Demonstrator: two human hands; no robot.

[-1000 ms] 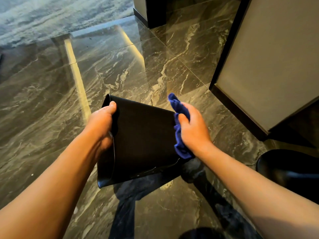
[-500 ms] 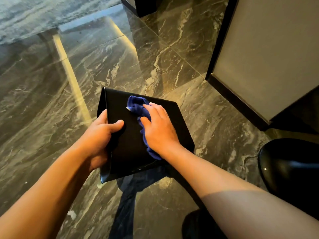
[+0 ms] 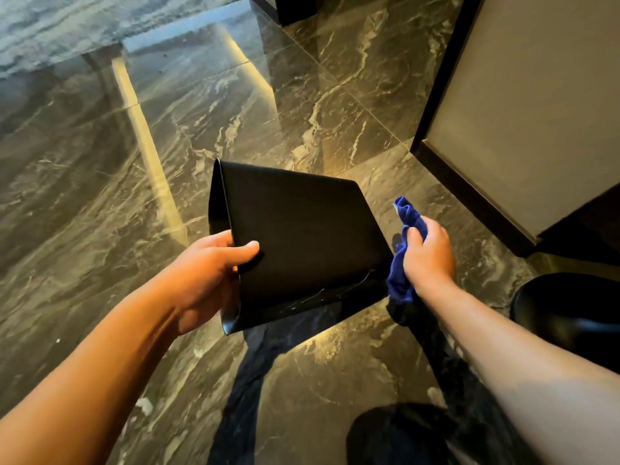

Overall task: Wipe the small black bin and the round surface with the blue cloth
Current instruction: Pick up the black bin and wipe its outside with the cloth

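Head view: small black bin at centre, tipped sideways above marble floor. Left hand at 9 o'clock, fingers clasping bin's rim. Right hand at 3 o'clock, clenched around blue cloth, beside bin's base.

below you, a glossy dark marble tile floor with pale veins; a round black object stands on it at right.

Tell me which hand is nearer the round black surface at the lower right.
Right. The right hand, holding the cloth, is just left of the round surface; the left hand grips the bin, farther left.
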